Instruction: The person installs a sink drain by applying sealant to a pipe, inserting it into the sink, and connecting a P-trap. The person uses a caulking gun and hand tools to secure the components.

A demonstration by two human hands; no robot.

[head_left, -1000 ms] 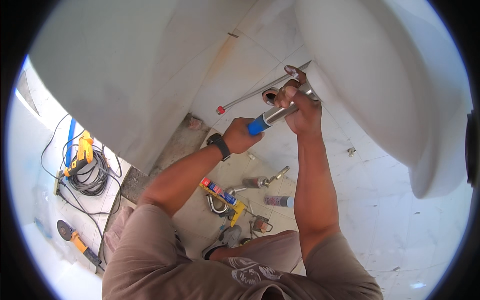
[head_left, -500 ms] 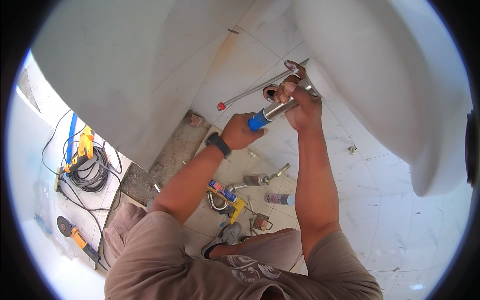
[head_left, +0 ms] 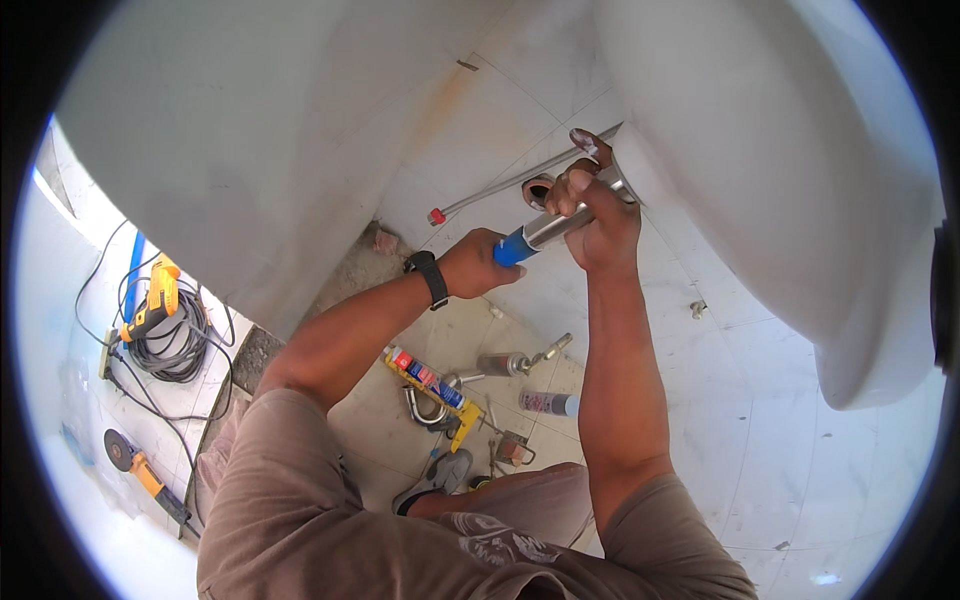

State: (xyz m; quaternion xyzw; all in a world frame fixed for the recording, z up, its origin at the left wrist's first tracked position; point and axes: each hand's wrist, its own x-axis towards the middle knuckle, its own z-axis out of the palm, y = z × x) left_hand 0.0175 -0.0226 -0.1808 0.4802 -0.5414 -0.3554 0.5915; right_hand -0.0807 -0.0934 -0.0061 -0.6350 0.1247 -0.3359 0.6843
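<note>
My left hand [head_left: 472,264] is closed round the blue pipe end [head_left: 511,248], which joins a shiny metal tube [head_left: 550,228]. Higher up, my right hand [head_left: 608,222] wraps that tube close under the white basin [head_left: 740,190], its thumb and fingers curled and one fingertip smeared with white. The tube's upper end is partly hidden by the right hand and the basin. Beside the right fingers, a round ringed opening [head_left: 537,191] shows against the tiled wall. A thin braided hose [head_left: 510,181] with a red end [head_left: 436,216] runs behind the hands.
Below my forearms lie a yellow caulking gun with a cartridge [head_left: 430,380], a curved chrome pipe [head_left: 420,408], a canister with a nozzle [head_left: 505,364] and a spray can [head_left: 545,403]. At left are a yellow power drill [head_left: 160,300], coiled cable [head_left: 175,345] and an angle grinder [head_left: 145,475].
My left forearm has swung outward and up, its elbow further left. Both hands keep their hold on the pipe, and the view has shifted slightly.
</note>
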